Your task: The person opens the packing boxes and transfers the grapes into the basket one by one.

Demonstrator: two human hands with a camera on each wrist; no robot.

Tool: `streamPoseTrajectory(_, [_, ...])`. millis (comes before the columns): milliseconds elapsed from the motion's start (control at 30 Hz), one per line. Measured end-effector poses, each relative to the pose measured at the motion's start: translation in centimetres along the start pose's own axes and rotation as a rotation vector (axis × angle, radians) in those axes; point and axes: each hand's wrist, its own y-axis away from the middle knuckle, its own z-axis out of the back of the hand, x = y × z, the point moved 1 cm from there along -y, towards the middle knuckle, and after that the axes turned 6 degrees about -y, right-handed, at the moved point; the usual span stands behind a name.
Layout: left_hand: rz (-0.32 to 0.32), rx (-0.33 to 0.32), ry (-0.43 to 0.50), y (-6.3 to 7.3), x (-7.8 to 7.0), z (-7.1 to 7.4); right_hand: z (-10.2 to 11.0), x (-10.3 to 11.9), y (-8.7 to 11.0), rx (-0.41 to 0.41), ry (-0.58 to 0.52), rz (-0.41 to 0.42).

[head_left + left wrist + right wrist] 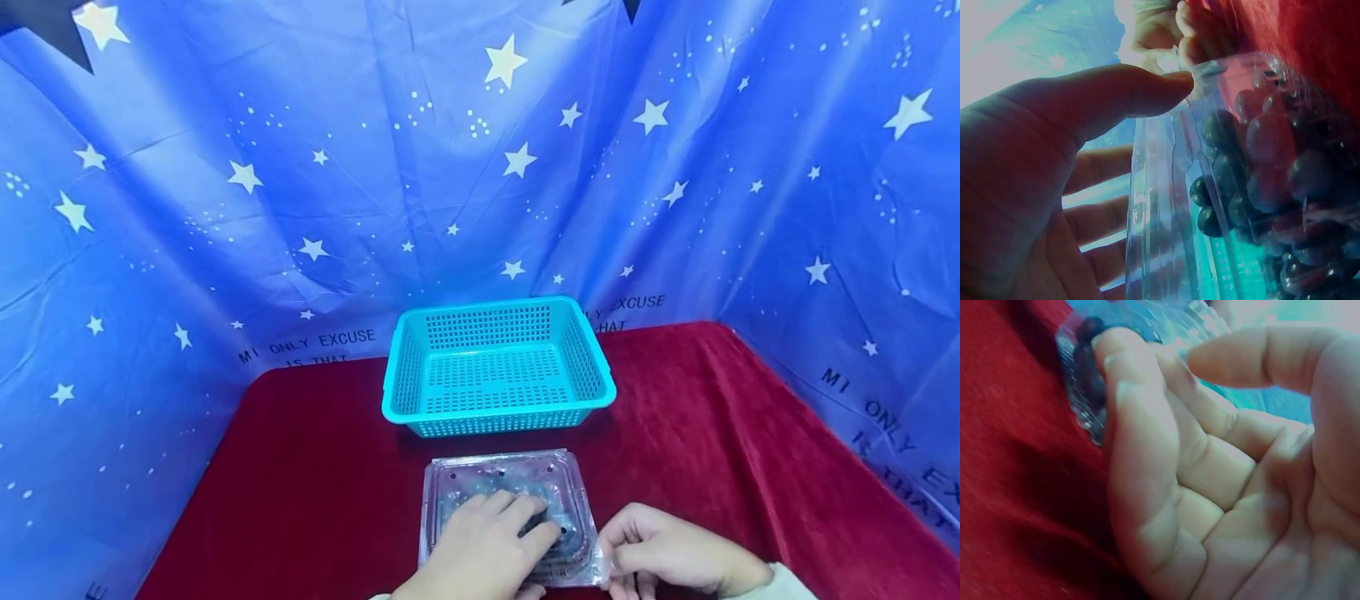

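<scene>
A clear plastic clamshell box (468, 475) lies near the front of the table, its lid down over dark round grapes (1269, 137). My left hand (480, 542) grips the box from the near side, fingers spread across the lid. In the left wrist view, its thumb (1160, 90) presses along the box's edge. At the near right corner, my right hand (667, 550) pinches the plastic rim between thumb and forefinger. The right wrist view shows its other fingers (1141, 444) curled beside the box, partly hiding that corner.
Behind the box stands a turquoise plastic basket (498, 419) with perforated walls and nothing inside. A dark red cloth (315, 483) covers the table. Blue star-printed curtains (420, 167) hang close around its back and sides.
</scene>
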Motion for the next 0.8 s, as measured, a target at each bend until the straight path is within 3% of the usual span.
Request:
streamPoseTrajectory(200, [-0.044,-0.129,-0.027,1.0,-0.6,-0.4,-1.8,-0.7,0.5,-0.067,-0.086,-0.041])
streamPoseTrajectory(367, [-0.038,-0.076,-0.036,1.2,-0.7,0.3,-1.9,-0.5,0.3,-0.064,-0.041,-0.035])
streamPoseTrajectory(567, [0.013,-0.028,0.023,0.5,-0.4,0.7,-1.1,1.0,0.2,-0.071,0.062,-0.034])
streamPoseTrajectory(800, [0.037,-0.002,0.070,0.9,-0.6,0.2,-0.9,1.0,0.0,-0.056,0.035,-0.080])
